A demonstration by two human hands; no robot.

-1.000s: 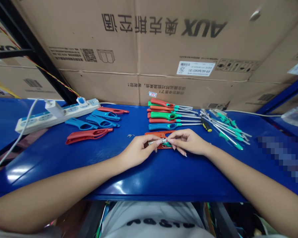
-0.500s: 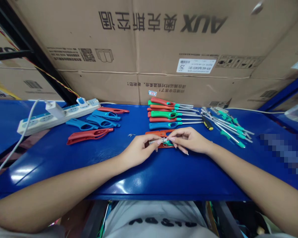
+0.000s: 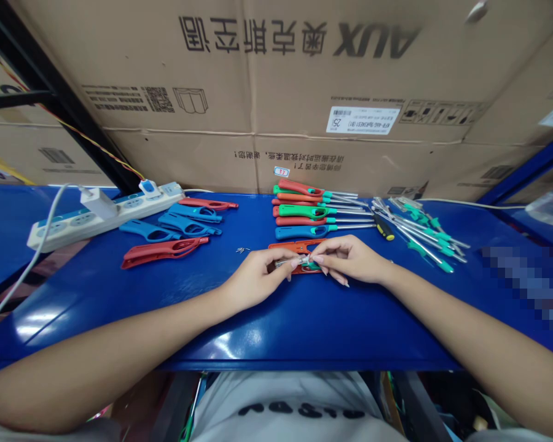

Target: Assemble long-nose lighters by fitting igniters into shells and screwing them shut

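Between thumb and fingers, my left hand (image 3: 260, 276) pinches a small clear lighter tank (image 3: 286, 263). My right hand (image 3: 350, 259) is closed in a pinch at the tank's right end; the fingertips cover what they grip, perhaps a small part there. Beneath both hands lie orange lighter handle shells (image 3: 291, 247) with a green piece (image 3: 312, 267) showing between the fingers. Behind them is a row of lighters with metal tubes, among them a blue lighter (image 3: 301, 232) and a green lighter (image 3: 301, 212).
Red handle shells (image 3: 163, 252) and blue handle shells (image 3: 191, 228) lie to the left, near a white power strip (image 3: 105, 215). Small screws (image 3: 243, 250) sit left of the hands. To the right are a screwdriver (image 3: 386, 229) and a pile of metal tubes (image 3: 426, 242). A large carton (image 3: 258, 80) stands behind.
The view has shifted very slightly. Both hands stay in nearly the same place and hold, with no clear movement of the parts.
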